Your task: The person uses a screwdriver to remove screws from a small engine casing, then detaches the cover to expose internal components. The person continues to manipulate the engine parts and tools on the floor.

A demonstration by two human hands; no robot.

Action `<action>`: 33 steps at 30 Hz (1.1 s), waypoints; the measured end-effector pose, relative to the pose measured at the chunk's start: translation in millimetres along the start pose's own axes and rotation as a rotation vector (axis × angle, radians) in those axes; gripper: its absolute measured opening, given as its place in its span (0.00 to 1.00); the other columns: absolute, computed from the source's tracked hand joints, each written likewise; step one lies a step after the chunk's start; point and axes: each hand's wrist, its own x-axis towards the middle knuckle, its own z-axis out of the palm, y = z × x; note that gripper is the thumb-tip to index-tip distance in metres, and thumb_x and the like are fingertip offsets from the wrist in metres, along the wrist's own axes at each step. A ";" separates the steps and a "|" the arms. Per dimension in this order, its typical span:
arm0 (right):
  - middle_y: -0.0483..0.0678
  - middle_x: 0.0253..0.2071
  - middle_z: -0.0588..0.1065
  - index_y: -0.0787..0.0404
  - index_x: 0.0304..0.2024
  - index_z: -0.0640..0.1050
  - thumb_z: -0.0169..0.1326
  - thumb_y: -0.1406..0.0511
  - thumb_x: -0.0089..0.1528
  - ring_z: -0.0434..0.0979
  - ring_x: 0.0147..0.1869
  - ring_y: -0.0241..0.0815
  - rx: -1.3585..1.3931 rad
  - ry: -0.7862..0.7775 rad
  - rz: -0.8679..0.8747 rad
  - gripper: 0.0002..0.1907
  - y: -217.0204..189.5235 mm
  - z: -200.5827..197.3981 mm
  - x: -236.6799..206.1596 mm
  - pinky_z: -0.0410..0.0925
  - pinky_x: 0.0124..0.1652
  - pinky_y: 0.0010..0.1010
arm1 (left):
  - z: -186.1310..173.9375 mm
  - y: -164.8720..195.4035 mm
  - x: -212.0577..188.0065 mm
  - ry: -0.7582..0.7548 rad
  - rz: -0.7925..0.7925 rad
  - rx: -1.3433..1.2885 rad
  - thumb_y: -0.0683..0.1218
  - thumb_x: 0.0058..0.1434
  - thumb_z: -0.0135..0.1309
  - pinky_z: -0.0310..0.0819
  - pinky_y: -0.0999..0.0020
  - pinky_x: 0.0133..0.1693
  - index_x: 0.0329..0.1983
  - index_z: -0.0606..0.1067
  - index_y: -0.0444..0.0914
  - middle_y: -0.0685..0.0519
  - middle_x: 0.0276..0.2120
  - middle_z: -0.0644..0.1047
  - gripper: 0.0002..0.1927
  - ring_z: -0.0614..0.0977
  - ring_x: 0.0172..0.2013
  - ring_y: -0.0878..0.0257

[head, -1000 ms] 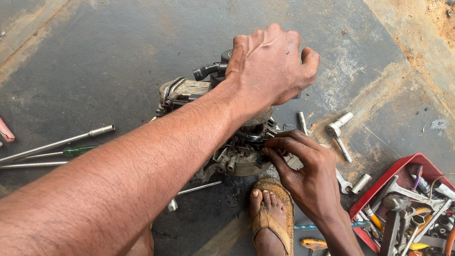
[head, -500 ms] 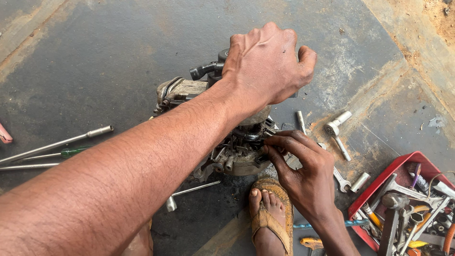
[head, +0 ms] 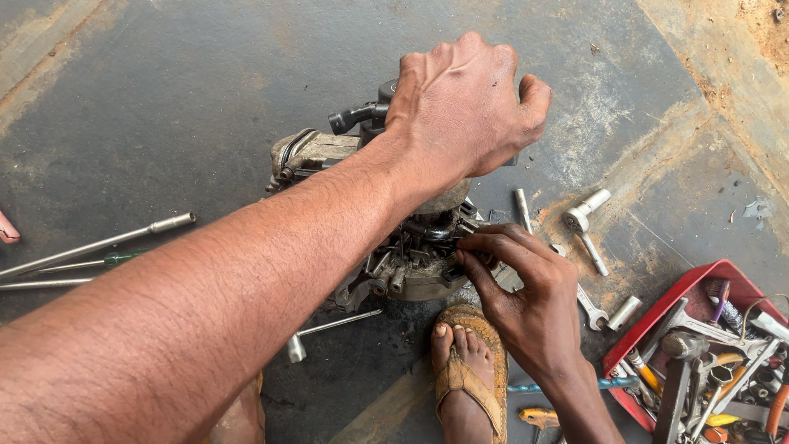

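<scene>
Both hands are working on the engine part [head: 411, 255]: my left hand [head: 460, 111] is gripping its top, closed tight, while my right hand [head: 526, 296] is pinching something small at its side. It is sitting on the concrete floor [head: 164, 99], beside my sandalled foot [head: 464, 370], near a red toolbox [head: 657, 316].

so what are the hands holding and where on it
The left hand grips the top of the greasy engine assembly, steadying it. The right hand pinches a small part at its lower side; what exactly cannot be told.
</scene>
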 end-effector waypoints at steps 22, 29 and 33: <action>0.49 0.42 0.83 0.63 0.40 0.84 0.63 0.71 0.58 0.85 0.44 0.41 -0.004 0.038 0.018 0.08 3.6 0.4 -2.2 0.75 0.43 0.32 | 5.8 -1.1 0.0 -0.004 0.086 0.076 0.47 0.62 0.51 0.77 0.50 0.13 0.41 0.81 0.36 0.40 0.25 0.79 0.13 0.84 0.21 0.55; 0.49 0.42 0.83 0.63 0.41 0.84 0.63 0.71 0.57 0.83 0.38 0.40 0.015 0.046 0.067 0.09 0.9 7.0 -1.4 0.74 0.39 0.30 | 3.3 -0.8 1.8 0.023 0.029 0.057 0.50 0.62 0.50 0.74 0.53 0.11 0.39 0.81 0.34 0.41 0.20 0.77 0.15 0.82 0.16 0.57; 0.48 0.41 0.83 0.62 0.42 0.84 0.63 0.70 0.58 0.85 0.41 0.40 -0.017 -0.009 0.001 0.09 1.1 1.6 2.1 0.75 0.39 0.31 | 6.1 0.6 3.9 -0.235 -0.219 -0.103 0.54 0.70 0.46 0.76 0.56 0.18 0.38 0.81 0.34 0.42 0.21 0.76 0.21 0.82 0.19 0.58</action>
